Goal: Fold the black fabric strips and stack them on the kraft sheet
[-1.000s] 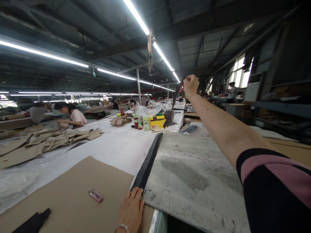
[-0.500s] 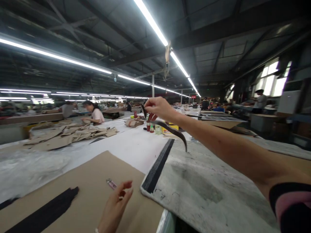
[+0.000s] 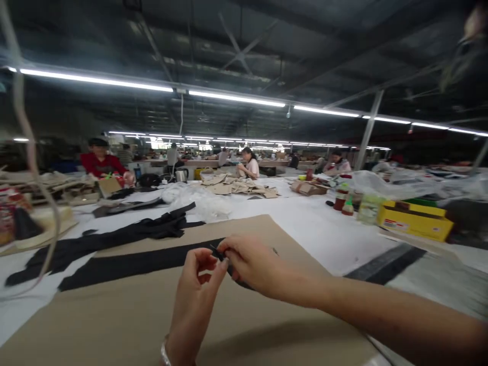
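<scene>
My right hand (image 3: 253,264) pinches a thin dark strip (image 3: 216,252) close to one end. My left hand (image 3: 200,295) meets it there, thumb and fingertips closed on the strip's tip. Most of the strip is hidden behind the right hand. Under both hands lies a large beige sheet (image 3: 125,325). A long black fabric band (image 3: 141,264) runs across it, just behind my fingers. Beyond the right wrist, a small pair of thread snips (image 3: 275,251) is partly covered.
More black strips (image 3: 141,231) lie in a bunch at the left, by a hanging cable (image 3: 36,168). A yellow box (image 3: 415,221) and small bottles (image 3: 347,206) stand at the right. Beige pieces (image 3: 236,184) are heaped further back. Co-workers sit beyond.
My view has swung left. My right hand has come down from its raised, outstretched position with the dark strip, and my left hand now closes on the strip beside it.
</scene>
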`<state>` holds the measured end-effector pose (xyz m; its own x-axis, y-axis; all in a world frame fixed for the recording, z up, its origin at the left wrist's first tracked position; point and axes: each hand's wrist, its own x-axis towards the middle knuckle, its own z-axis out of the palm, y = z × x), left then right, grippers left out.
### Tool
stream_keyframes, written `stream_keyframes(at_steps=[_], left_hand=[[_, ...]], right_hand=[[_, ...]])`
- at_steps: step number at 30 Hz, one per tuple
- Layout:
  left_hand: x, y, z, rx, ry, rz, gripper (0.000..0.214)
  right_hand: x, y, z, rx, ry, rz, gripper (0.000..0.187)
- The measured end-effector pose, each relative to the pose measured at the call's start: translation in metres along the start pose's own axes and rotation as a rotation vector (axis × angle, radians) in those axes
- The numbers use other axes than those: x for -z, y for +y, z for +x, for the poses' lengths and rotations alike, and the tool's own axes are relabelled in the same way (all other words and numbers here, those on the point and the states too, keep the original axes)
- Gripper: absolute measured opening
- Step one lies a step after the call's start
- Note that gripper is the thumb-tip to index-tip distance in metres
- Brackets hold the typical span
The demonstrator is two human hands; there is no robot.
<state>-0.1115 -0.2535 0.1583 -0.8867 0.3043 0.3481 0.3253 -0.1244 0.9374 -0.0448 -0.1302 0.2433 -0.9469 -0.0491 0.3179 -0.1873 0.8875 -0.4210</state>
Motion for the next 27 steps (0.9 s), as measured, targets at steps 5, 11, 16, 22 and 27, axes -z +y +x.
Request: stream_keyframes(at_steps=[5, 11, 16, 22, 27], left_hand=[[0.050, -0.016, -0.006, 0.046, 0.179, 0.060, 0.048], [0.104, -0.036, -0.014, 0.116, 0.276, 0.103, 0.037], [0.133, -0.040, -0.023, 0.206, 0.270, -0.013, 0.039], [0.157, -0.030, -0.035, 0.364, 0.224, -0.351, 0.035], [0.194, -0.055, -0.047, 0.494, 0.420, -0.366, 0.039]], right_hand=[[-0.052, -0.024, 0.020, 0.107, -0.058, 0.024, 0.033], [-0.098, -0.041, 0.031, 0.192, -0.140, 0.155, 0.033], [-0.125, -0.037, 0.048, 0.195, -0.027, 0.356, 0.030], [-0.159, -0.025, 0.073, 0.147, -0.497, 0.783, 0.040], [-0.178, 0.001, 0.061, -0.030, -0.846, 0.772, 0.047]])
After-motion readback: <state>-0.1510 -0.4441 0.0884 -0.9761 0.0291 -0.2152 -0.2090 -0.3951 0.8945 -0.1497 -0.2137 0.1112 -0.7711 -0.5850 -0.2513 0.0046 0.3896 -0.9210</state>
